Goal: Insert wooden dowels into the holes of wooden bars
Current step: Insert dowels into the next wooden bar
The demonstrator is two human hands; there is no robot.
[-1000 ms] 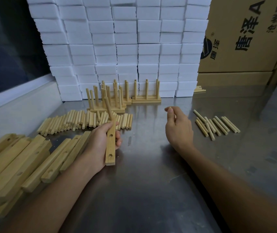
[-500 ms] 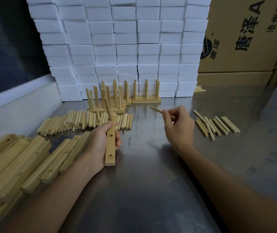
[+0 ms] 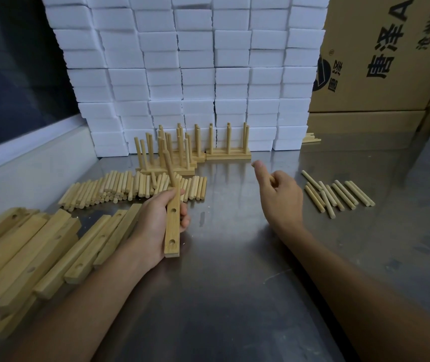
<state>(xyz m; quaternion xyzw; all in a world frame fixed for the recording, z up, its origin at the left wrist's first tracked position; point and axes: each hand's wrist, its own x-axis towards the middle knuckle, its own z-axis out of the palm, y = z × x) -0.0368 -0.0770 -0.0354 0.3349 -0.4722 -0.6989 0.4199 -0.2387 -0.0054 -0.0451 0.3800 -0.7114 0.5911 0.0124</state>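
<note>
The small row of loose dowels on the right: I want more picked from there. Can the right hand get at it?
Probably yes. The right hand hovers just left of the row of loose dowels, with only bare steel table between, though its fingers seem already curled round a dowel.

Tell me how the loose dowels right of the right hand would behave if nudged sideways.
The loose dowels look round and smooth, lying on a shiny metal tabletop, so they would probably roll easily. They are thin and short, so likely light and stiff. Lying side by side, one would likely bump its neighbours.
</note>
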